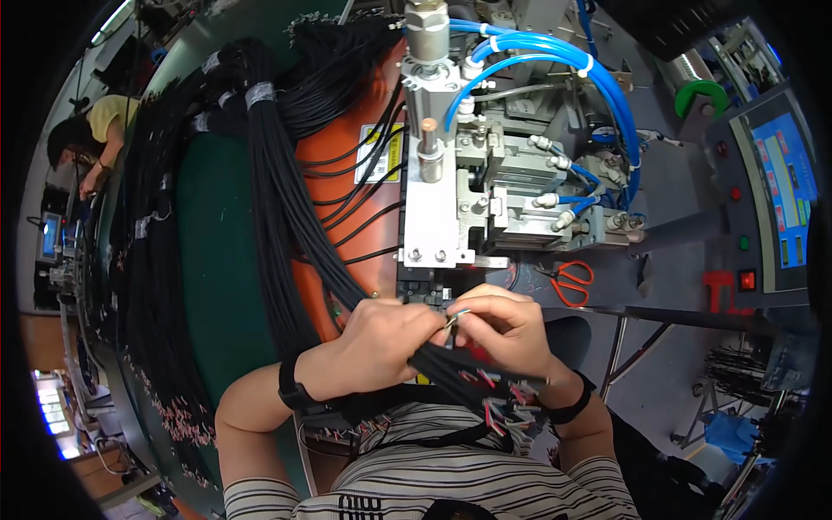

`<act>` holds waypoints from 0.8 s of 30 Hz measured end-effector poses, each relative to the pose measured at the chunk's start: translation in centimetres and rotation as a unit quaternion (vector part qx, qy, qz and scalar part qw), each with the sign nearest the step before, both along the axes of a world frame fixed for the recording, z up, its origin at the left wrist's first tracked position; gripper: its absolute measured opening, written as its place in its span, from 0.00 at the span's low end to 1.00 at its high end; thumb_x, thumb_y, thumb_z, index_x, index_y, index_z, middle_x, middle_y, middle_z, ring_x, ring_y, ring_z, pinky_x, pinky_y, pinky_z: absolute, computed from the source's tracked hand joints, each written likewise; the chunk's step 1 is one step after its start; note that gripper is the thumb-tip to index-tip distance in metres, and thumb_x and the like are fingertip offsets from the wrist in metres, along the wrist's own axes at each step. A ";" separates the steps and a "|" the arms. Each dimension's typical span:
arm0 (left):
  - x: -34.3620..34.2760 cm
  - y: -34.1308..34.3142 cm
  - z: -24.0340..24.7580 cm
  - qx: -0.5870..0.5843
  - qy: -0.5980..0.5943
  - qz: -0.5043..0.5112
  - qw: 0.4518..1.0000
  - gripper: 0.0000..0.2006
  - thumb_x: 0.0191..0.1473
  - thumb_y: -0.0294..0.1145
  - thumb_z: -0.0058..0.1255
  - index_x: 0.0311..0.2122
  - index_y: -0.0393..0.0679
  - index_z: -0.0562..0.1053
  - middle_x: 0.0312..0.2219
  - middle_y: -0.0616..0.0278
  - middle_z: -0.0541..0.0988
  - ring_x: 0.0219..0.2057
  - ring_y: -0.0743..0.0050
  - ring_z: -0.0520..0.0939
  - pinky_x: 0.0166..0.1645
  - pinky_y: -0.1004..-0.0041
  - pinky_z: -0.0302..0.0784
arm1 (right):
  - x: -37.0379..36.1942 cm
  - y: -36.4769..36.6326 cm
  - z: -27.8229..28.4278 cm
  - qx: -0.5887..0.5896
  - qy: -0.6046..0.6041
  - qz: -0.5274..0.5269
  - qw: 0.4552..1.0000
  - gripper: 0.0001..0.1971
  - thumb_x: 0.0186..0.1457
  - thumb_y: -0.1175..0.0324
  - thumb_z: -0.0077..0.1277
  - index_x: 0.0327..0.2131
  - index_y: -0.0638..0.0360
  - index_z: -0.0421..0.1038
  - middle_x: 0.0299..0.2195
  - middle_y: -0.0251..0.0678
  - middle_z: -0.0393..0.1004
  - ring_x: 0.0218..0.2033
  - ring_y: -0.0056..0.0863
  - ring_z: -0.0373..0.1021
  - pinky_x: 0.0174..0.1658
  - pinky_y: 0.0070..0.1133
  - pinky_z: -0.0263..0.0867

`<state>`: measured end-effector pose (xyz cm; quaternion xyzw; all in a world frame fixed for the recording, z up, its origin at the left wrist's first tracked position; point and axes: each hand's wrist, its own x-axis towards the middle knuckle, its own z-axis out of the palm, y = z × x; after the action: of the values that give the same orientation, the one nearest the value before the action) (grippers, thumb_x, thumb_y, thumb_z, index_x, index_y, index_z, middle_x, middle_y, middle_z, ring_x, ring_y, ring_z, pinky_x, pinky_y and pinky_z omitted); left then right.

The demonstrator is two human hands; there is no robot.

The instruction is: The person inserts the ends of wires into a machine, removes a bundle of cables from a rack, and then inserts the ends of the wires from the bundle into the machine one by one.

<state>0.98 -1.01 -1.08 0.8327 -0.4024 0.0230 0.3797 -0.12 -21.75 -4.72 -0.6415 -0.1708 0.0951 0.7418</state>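
Close together in front of my chest, both hands work at the thin wire ends (451, 321) of a black cable. My left hand (384, 333) is closed around the cable, its thumb and fingertips by the bared wires. My right hand (506, 326) pinches the tips of the thin wires, one of which looks green. Just beyond my fingers is the black front block (422, 284) of a metal machine (432, 221). A bundle of black cables (459, 374) with red and white stripped ends lies across my lap, below my hands.
Long bundles of black cables (276, 199) hang over the green table (217, 234) on the left. Orange-handled scissors (572, 284) lie right of the machine. Blue air hoses (555, 50) arch above it. A control screen (784, 186) stands far right. Another person (108, 130) works far left.
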 end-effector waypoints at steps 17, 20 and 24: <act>-0.3 0.6 -0.1 0.138 -0.094 0.057 0.984 0.22 0.42 0.26 0.51 0.46 0.32 0.73 0.33 0.58 0.73 0.32 0.67 0.76 0.32 0.71 0.71 | 0.9 0.9 0.6 -0.414 -0.303 -0.112 0.851 0.05 0.49 0.72 0.54 0.24 0.59 0.70 0.22 0.34 0.65 0.19 0.31 0.69 0.22 0.25 0.66; -0.3 0.6 -0.1 0.142 -0.083 0.057 0.985 0.22 0.42 0.25 0.51 0.46 0.32 0.73 0.32 0.59 0.72 0.31 0.68 0.75 0.33 0.71 0.72 | 1.0 0.9 0.3 -0.391 -0.278 -0.109 0.871 0.04 0.49 0.72 0.55 0.25 0.61 0.70 0.24 0.35 0.66 0.19 0.31 0.70 0.22 0.26 0.66; -0.1 0.5 0.5 0.168 -0.081 0.038 0.982 0.24 0.41 0.26 0.53 0.48 0.33 0.73 0.30 0.60 0.70 0.29 0.66 0.74 0.32 0.70 0.71 | 0.8 1.1 0.2 -0.395 -0.283 -0.125 0.865 0.05 0.49 0.72 0.55 0.28 0.62 0.71 0.24 0.35 0.67 0.20 0.31 0.70 0.23 0.25 0.66</act>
<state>0.88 -0.53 -0.60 0.8946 -0.3982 0.0369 0.1992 0.71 -20.67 -4.51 -0.8960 -0.2402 -0.1244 0.3521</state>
